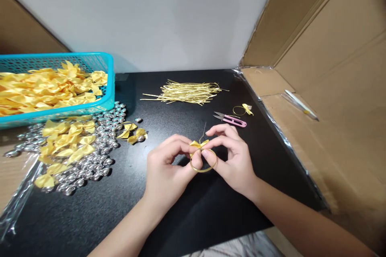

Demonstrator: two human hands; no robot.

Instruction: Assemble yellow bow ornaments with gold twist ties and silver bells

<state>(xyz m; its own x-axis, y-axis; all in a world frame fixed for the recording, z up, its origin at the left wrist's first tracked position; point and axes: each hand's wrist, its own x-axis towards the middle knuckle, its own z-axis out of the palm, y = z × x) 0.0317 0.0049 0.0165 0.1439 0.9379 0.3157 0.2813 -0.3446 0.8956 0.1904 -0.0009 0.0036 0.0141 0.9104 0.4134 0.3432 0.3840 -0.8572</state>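
Between both hands, above the black table, is a yellow ribbon bow with a loop of gold cord hanging below it. My left hand is closed, pinching the bow from the left with thumb and forefinger. Thumb and forefinger of my right hand pinch the bow and cord from the right, its other fingers bent. A thin cord end sticks up above the bow. The fingertips hide the bow's middle. Pink thread snips lie beyond my right hand, beside a finished-looking bow on a cord loop.
A turquoise basket full of yellow bows stands at the left. Silver beads and loose bows spread before it. A bundle of gold cords lies at the back. Cardboard walls border the right, with a white pen-like tool.
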